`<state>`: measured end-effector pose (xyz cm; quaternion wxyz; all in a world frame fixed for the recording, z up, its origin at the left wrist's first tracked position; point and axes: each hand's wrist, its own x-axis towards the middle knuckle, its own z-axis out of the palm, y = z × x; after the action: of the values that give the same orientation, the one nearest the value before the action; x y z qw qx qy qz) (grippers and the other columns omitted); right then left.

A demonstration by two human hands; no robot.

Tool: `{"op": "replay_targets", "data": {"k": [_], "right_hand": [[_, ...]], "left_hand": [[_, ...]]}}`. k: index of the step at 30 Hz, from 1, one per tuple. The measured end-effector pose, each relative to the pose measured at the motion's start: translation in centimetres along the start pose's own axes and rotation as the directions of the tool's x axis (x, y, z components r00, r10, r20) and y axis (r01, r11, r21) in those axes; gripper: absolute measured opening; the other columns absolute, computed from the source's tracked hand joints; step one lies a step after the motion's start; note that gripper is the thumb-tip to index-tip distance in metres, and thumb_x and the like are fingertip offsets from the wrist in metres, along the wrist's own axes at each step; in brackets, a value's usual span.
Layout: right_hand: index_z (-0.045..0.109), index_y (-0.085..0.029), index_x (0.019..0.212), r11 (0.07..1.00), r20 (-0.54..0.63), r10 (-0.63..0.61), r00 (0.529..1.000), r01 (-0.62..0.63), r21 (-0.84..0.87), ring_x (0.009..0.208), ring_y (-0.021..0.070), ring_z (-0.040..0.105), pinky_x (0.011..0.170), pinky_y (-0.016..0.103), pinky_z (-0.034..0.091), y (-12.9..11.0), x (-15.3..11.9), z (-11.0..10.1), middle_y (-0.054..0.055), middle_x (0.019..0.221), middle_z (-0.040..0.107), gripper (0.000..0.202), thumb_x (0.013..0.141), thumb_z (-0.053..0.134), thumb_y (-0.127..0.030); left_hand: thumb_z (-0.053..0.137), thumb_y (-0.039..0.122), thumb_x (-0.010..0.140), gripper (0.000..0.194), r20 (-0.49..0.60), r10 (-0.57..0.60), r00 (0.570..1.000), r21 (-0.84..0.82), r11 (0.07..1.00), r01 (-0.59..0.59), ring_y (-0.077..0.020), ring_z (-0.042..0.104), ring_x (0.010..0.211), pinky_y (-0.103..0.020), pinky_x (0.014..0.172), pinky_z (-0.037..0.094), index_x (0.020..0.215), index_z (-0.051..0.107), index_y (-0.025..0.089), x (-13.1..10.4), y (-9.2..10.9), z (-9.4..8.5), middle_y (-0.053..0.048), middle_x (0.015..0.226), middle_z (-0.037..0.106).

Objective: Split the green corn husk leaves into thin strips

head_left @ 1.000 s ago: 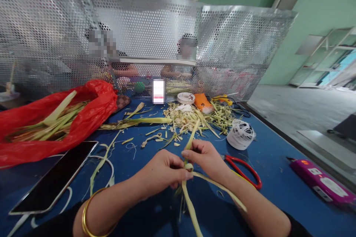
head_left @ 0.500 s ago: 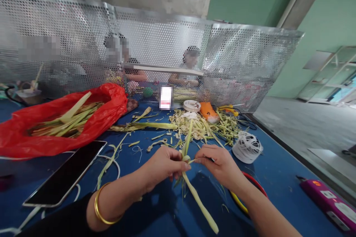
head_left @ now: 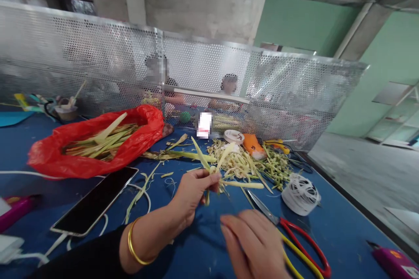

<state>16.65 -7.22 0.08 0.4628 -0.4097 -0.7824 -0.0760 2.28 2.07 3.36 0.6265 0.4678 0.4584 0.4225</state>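
Observation:
My left hand [head_left: 198, 187] is closed, pinching a knotted bundle of pale green leaf strips [head_left: 212, 169] between thumb and fingers. Its strips stick out upward, to the right and below the fist. A gold bangle [head_left: 132, 244] circles that wrist. My right hand [head_left: 253, 242], slightly blurred, hovers nearer to me, apart from the bundle; its fingers are loosely stretched with nothing visible in them. Just beyond it lie scissors [head_left: 291, 237] with red and yellow handles, their blades pointing away to the left and the hand partly covering the yellow handle.
A red plastic bag [head_left: 94, 168] of leaf strips stands left, behind a dark phone [head_left: 94, 205] with a white cable. Leaf scraps [head_left: 235, 163], a tape roll [head_left: 234, 136], an orange packet [head_left: 253, 144] and a white strip coil [head_left: 300, 196] lie right. A perforated metal screen [head_left: 203, 65] separates seated people.
My right hand has let go of the strip and drawn back toward me. The bundle has turned, its long strip now pointing right. The view has shifted, showing more of the scissors.

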Motion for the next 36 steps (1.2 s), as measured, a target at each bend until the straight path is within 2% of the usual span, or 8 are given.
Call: {"op": "replay_targets", "data": {"k": [3,5,8,13,17,21,29,36], "right_hand": [[0.063,-0.02,0.1,0.888,0.184,0.42,0.889,-0.444,0.117,0.062,0.0191,0.061,0.057,0.029,0.044,-0.3,0.3,3.6,0.006,0.073,0.066,0.017,0.087,0.056,-0.028],[0.063,-0.02,0.085,0.784,0.257,0.551,0.794,-0.598,0.167,0.06,0.0176,0.056,0.056,0.028,0.041,-0.1,0.5,5.1,0.004,0.068,0.062,0.015,0.086,0.055,-0.032],[0.058,-0.021,0.079,0.657,0.25,0.66,0.709,-0.705,0.265,0.055,0.0151,0.049,0.054,0.027,0.038,0.3,0.4,5.8,0.0,0.063,0.054,0.017,0.084,0.059,-0.037],[0.056,-0.02,0.083,0.42,0.329,0.72,0.611,-0.761,0.494,0.049,0.0134,0.045,0.047,0.026,0.038,0.6,0.5,6.1,-0.002,0.062,0.047,0.029,0.082,0.056,-0.049],[0.048,-0.02,0.061,0.47,0.374,0.663,0.648,-0.75,0.466,0.048,0.0115,0.042,0.046,0.024,0.035,0.4,0.2,6.4,-0.002,0.054,0.044,0.039,0.086,0.049,-0.049],[0.049,-0.019,0.066,0.553,0.412,0.608,0.679,-0.734,0.394,0.05,0.0104,0.044,0.048,0.022,0.034,-0.1,-0.6,6.2,-0.003,0.055,0.046,0.033,0.09,0.046,-0.042],[0.045,-0.019,0.062,0.373,0.587,0.552,0.592,-0.806,0.46,0.042,0.0087,0.045,0.043,0.019,0.034,-1.1,-0.9,6.2,-0.004,0.048,0.046,0.034,0.087,0.048,-0.042],[0.049,-0.018,0.066,0.278,0.603,0.57,0.558,-0.821,0.498,0.043,0.0094,0.046,0.044,0.02,0.037,-0.9,-0.4,5.4,-0.005,0.05,0.046,0.032,0.085,0.049,-0.044]], "left_hand": [[0.077,0.039,0.06,0.03,0.014,-0.024,1.0,-0.073,0.997,0.025,-0.0064,0.046,0.047,-0.017,0.04,0.026,0.065,0.063,0.012,-0.5,-0.3,0.5,0.0,0.057,0.06],[0.08,0.036,0.057,0.03,0.028,-0.063,0.998,-0.133,0.989,0.066,-0.0069,0.049,0.048,-0.018,0.044,0.033,0.064,0.063,0.012,-0.8,-0.4,0.7,0.0,0.056,0.06],[0.081,0.033,0.057,0.028,0.013,-0.063,0.998,-0.172,0.983,0.064,-0.0073,0.051,0.05,-0.018,0.048,0.038,0.064,0.062,0.012,-1.0,-0.5,0.8,0.001,0.057,0.06],[0.077,0.036,0.064,0.028,-0.013,-0.043,0.999,-0.094,0.995,0.041,-0.0048,0.044,0.043,-0.018,0.038,0.022,0.067,0.064,0.012,-1.1,-0.6,0.8,-0.001,0.059,0.063],[0.078,0.033,0.061,0.026,0.014,-0.094,0.995,-0.127,0.987,0.095,-0.0067,0.049,0.045,-0.018,0.038,0.025,0.067,0.065,0.012,-1.0,-0.9,0.9,-0.001,0.06,0.063],[0.076,0.033,0.064,0.023,-0.043,-0.058,0.997,-0.037,0.998,0.056,-0.006,0.045,0.042,-0.02,0.039,0.028,0.067,0.069,0.012,-0.7,-0.8,0.8,-0.002,0.058,0.064],[0.075,0.03,0.066,0.022,-0.06,-0.041,0.997,0.067,0.997,0.045,-0.0057,0.046,0.044,-0.018,0.037,0.019,0.077,0.072,0.011,-0.5,-0.1,0.5,-0.004,0.058,0.066],[0.068,0.046,0.073,0.035,0.118,-0.016,0.993,0.009,1.0,0.015,-0.0127,0.063,0.061,-0.016,0.036,0.022,0.08,0.067,0.013,-0.2,-0.2,0.2,-0.009,0.078,0.072]]}}
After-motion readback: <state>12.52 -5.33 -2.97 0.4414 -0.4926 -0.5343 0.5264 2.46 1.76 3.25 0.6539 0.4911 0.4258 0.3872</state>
